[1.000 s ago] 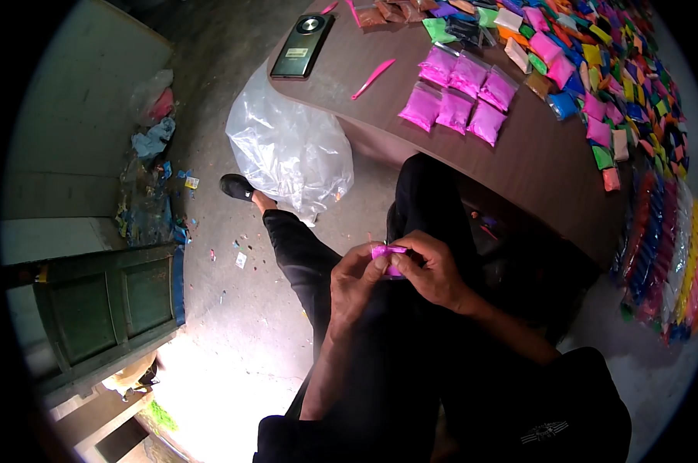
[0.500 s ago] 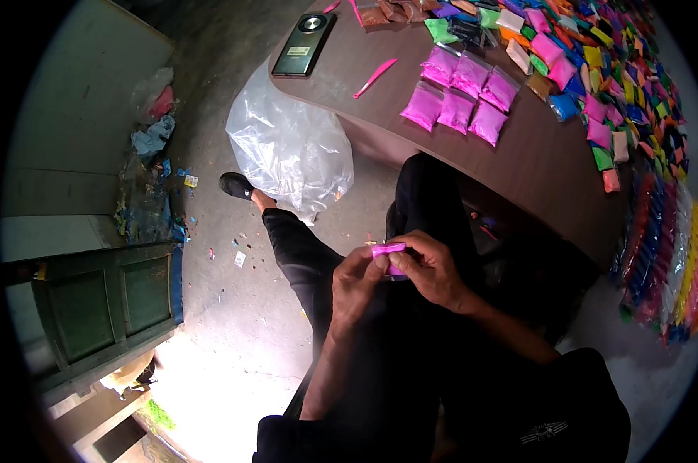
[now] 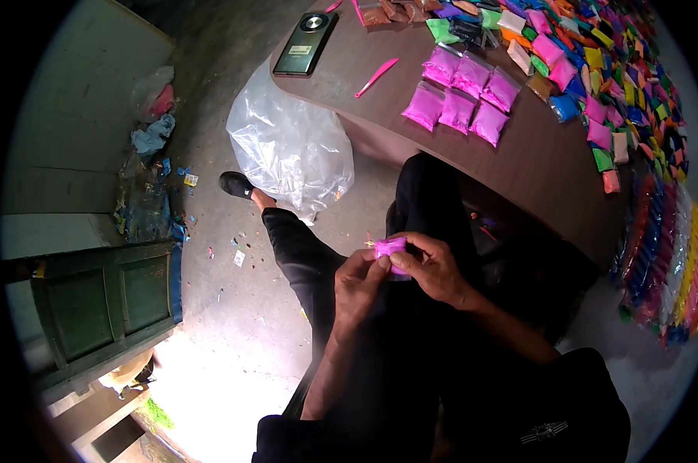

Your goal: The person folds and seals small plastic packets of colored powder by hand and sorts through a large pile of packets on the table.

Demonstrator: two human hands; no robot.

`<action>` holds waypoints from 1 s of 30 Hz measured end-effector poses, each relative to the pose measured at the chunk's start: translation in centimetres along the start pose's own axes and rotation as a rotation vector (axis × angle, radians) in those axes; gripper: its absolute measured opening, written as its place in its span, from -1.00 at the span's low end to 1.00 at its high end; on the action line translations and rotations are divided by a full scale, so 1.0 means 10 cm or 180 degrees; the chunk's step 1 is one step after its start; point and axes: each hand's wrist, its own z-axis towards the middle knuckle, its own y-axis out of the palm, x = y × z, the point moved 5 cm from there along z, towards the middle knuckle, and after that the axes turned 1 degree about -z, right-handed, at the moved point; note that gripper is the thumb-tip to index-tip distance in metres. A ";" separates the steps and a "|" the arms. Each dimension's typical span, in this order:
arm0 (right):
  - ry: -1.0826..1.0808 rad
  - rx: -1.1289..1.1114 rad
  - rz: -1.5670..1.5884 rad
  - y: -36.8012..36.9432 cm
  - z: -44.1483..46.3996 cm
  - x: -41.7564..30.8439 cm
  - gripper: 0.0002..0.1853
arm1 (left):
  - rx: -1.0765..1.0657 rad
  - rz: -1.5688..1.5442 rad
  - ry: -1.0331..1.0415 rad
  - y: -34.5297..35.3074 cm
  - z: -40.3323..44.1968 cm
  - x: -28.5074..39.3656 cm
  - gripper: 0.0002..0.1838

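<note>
Above my lap, a small pink packet (image 3: 391, 247) is pinched between both hands. My left hand (image 3: 358, 282) grips its left side, with the thumb on its face. On its right side, my right hand (image 3: 432, 268) is closed with thumb and fingers; part of the packet is hidden under the fingers. Several clear bags of pink material (image 3: 458, 110) lie in two rows on the brown table (image 3: 511, 174) ahead of me. A pink plastic knife (image 3: 377, 77) rests to the left of them.
A phone (image 3: 306, 45) lies at the table's left corner. Many coloured packets (image 3: 596, 69) are heaped at the right, above long bundled coloured bags (image 3: 665, 255). A large clear plastic bag (image 3: 287, 147) stands on the floor beside the table. Scraps litter the floor.
The pink packet has turned between my fingers and more of its upper face shows. Both hands have shifted very slightly and still hold it.
</note>
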 end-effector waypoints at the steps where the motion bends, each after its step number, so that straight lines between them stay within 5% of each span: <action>1: -0.0047 0.0091 0.0112 -0.01 0.01 0.02 -0.74 | 0.0008 -0.0136 -0.0079 0.01 0.00 0.01 -0.78; 30: 0.0259 0.0117 0.0560 0.01 0.06 0.11 -0.73 | -0.0054 0.0300 -0.0141 -0.06 0.01 -0.05 -0.79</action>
